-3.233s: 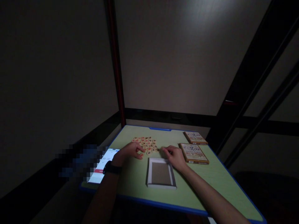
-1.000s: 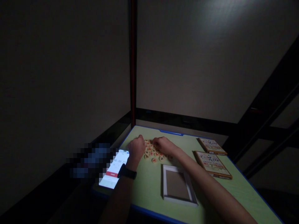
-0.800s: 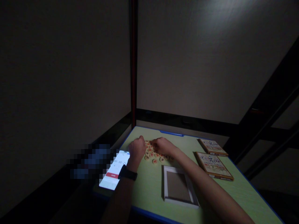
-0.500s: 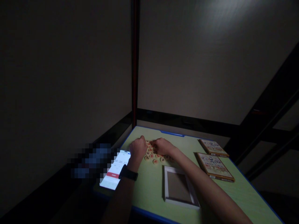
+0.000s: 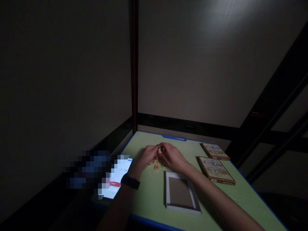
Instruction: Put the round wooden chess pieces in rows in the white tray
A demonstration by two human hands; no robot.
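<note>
1. The left hand and the right hand now meet, cupped together around a bunch of small round wooden pieces, which sit between the palms and show just above the fingers.
2. Half a second ago the hands lay apart, flat on the spread of pieces; since then they have swept inward, so the spread is gathered into one heap inside the grip.
3. Both hands are curled shut on the heap, though how many pieces each one really holds cannot be made out.
4. A few stray pieces remain on the green table just below the hands, outside the grip.
5. The shallow white box tray lies open, near the right wrist.
6. Two printed boxes lie well off to the right; a lit phone rests left of the left forearm, beside the black wristband.
</note>
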